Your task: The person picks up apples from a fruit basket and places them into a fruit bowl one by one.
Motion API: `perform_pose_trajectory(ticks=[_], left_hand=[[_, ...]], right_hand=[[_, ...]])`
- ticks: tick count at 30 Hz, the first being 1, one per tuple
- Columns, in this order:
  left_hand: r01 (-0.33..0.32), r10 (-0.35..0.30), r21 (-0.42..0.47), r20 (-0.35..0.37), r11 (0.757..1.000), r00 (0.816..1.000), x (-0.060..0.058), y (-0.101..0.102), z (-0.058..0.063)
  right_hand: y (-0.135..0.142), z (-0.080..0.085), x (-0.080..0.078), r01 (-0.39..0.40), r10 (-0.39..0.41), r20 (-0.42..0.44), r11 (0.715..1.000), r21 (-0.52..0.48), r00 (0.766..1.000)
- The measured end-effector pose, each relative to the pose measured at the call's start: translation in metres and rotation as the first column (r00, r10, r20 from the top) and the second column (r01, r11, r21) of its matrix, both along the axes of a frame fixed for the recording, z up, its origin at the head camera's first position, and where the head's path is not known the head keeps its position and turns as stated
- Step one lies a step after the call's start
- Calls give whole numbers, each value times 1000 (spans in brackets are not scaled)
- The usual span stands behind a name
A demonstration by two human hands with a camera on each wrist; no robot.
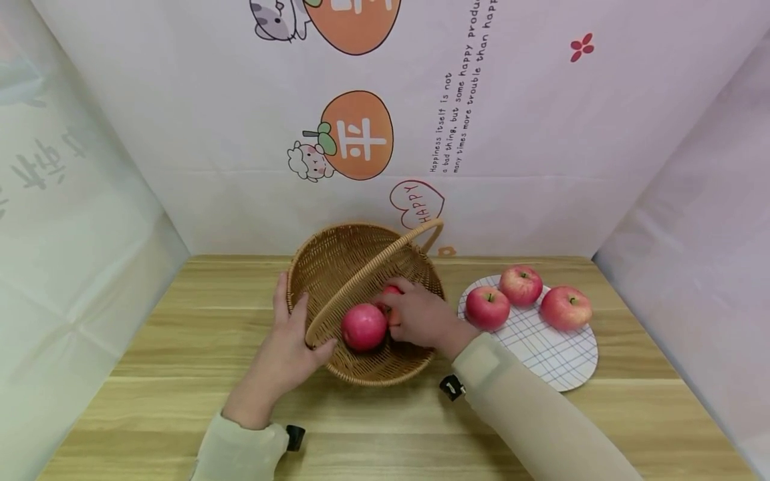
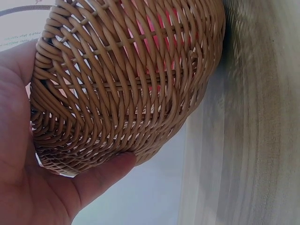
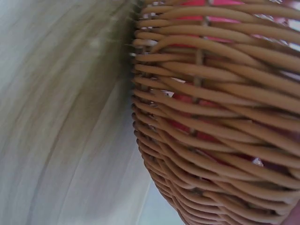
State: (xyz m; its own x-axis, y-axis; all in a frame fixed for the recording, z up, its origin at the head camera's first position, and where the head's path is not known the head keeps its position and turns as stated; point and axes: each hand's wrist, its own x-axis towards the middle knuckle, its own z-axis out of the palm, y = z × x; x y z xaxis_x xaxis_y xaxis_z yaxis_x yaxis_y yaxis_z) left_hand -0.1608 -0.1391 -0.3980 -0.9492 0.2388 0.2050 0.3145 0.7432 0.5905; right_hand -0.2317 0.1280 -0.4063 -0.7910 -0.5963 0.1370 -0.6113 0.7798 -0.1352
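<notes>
Inside the round woven wicker basket (image 1: 367, 300), the right hand (image 1: 421, 317) covers most of a red apple (image 1: 391, 291), fingers curled over it. A second red apple (image 1: 363, 327) lies just left of it, in plain sight. The left hand (image 1: 289, 344) grips the basket's near-left rim, thumb pressed against the weave (image 2: 101, 173). Both wrist views show only blurred wicker. Three more red apples (image 1: 521, 284) sit on a white checked plate (image 1: 559, 361) to the right, on the pale wooden table (image 1: 180, 374), with printed cloth walls around.

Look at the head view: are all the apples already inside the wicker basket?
No: three apples lie on the checked plate beside the wicker basket, which holds only two, one under the right hand.
</notes>
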Motion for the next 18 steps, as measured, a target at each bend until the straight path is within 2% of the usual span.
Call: perform_pose_trajectory(ticks=[5,9,13,18], left_hand=[[-2,2,11,-8,1000,1000,0,-1,-1],[-6,6,27,5,1000,1000,0,-2,-1],[-12,11,38,31,999,999,-1,-3,-1],[-14,10,54,62,998,998,-2,-4,-1]], right_hand=[[3,2,-4,-8,5,-13,982,-188,1000],[5,5,-5,-15,12,-12,959,-284,1000],[7,9,-6,5,17,55,928,-372,998],[8,16,-4,53,36,170,868,-494,985]])
